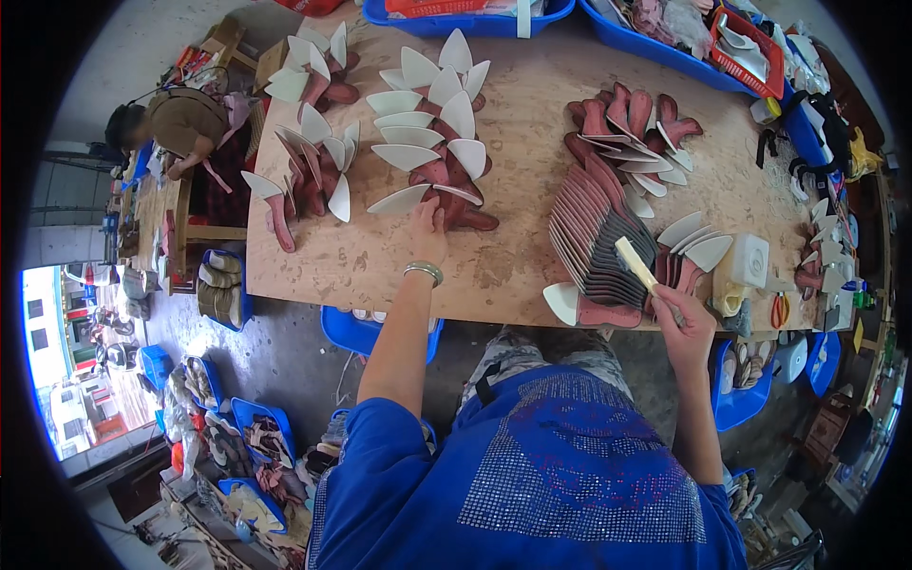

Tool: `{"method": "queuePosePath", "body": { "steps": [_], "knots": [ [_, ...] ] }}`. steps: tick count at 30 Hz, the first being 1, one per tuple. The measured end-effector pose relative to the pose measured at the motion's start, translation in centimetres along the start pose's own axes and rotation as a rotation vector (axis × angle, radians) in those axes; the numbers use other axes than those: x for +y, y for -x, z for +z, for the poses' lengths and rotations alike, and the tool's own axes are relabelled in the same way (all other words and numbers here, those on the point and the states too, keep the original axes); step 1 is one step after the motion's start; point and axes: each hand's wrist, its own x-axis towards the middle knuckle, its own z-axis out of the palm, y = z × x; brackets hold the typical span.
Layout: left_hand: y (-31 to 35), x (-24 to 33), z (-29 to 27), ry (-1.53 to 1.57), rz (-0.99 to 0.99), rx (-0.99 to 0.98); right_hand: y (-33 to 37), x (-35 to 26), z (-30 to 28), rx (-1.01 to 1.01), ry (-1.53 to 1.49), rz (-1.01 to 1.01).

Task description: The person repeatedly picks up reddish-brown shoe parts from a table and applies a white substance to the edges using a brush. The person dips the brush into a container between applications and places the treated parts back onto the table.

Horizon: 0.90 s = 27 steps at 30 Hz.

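My left hand (pixel 429 231), with a bracelet at the wrist, is at the near end of a pile of reddish-brown shoe insoles (pixel 468 219) with white pointed ends. Its fingers are closed at the edge of the nearest insole; the fingertips are partly hidden. My right hand (pixel 686 326) grips a pale, flat-ended brush (pixel 635 263) tilted over a fanned stack of insoles (pixel 594 233). The near part of that stack looks dark grey along its edges. White-ended pieces (pixel 698 242) lie just right of the brush.
More insole piles stand at the table's left (pixel 318 161) and far right (pixel 636 123). A whitish plastic container (pixel 750 261) and orange-handled scissors (pixel 780 310) lie at right. Blue bins (pixel 465 19) line the far edge. Another person (pixel 185 123) bends over a bench at left.
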Motion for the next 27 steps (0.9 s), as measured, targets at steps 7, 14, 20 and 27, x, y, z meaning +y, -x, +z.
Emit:
{"method": "queuePosePath", "body": {
  "steps": [7, 14, 20, 27],
  "knots": [
    [-0.6, 3.8, -0.1, -0.016, -0.017, 0.091, 0.6, -0.1, -0.1, 0.01, -0.019, 0.013],
    [0.3, 2.4, -0.1, 0.0, -0.08, 0.156, 1.3, 0.3, -0.9, 0.042, -0.018, -0.002],
    [3.0, 4.2, -0.3, -0.032, -0.061, 0.239, 1.9, 1.6, -2.4, 0.099, -0.048, 0.055],
    [13.4, 12.1, 3.1, 0.172, -0.074, -0.084, 3.2, 5.7, -6.7, 0.276, -0.151, 0.207]
  ]
}}
